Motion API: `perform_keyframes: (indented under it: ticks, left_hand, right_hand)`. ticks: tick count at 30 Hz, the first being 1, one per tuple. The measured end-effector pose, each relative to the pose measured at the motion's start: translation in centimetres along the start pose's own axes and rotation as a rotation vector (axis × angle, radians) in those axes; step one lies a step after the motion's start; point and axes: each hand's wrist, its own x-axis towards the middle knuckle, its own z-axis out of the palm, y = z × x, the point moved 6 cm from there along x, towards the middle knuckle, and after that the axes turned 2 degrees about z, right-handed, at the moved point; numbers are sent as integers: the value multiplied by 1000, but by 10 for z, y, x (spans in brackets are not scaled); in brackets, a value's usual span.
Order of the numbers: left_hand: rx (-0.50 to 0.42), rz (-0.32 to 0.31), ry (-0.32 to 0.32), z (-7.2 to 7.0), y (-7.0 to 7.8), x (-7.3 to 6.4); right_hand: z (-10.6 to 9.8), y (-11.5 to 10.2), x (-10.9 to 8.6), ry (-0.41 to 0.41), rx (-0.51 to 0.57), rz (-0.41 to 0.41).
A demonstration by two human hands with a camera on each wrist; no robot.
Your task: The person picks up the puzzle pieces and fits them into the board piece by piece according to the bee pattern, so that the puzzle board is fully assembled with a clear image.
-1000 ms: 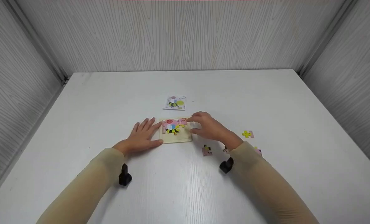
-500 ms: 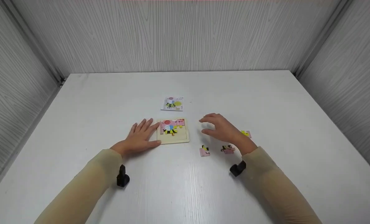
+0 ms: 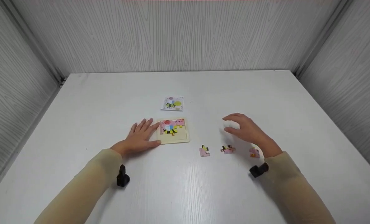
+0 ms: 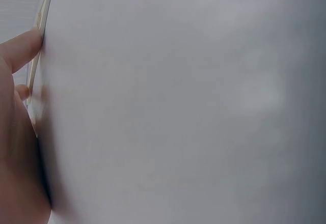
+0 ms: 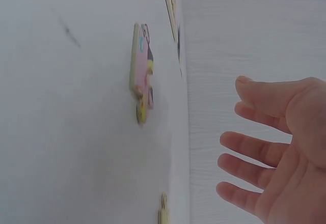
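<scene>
Wooden puzzle tray (image 3: 174, 141): left hand (image 3: 137, 139), fingers spread, touches 9 o'clock edge, likely steadying it. Right hand (image 3: 247, 129), empty, fingers parted, hovers at 3 o'clock; loose pieces (image 3: 227, 151), 4 o'clock, perhaps spaced for pickup.

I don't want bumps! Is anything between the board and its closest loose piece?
Nothing visible stands between the closest loose piece and the wooden board, just white table. The left hand touches the board's left edge.

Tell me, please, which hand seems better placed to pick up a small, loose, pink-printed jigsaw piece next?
Probably the right hand: it hovers empty near the loose pieces, while the left hand touches the left edge of the pale, square wooden puzzle tray, farther from them.
</scene>
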Motion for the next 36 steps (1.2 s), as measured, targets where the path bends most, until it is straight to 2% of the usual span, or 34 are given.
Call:
perform_keyframes:
  ticks: [16,21,25,36]
  left_hand:
    - [-39,16,5,-2,3,0]
    - [-32,6,-5,-2,1,0]
    - [-18,5,-11,-1,0,0]
    - [2,-2,-29,-1,0,0]
  right_hand:
    - [-41,56,-27,-24,-36,183]
    - [-37,73,-30,-93,-62,243]
    - [-32,81,-31,-138,-101,222]
    - [-26,82,-29,-115,-152,247]
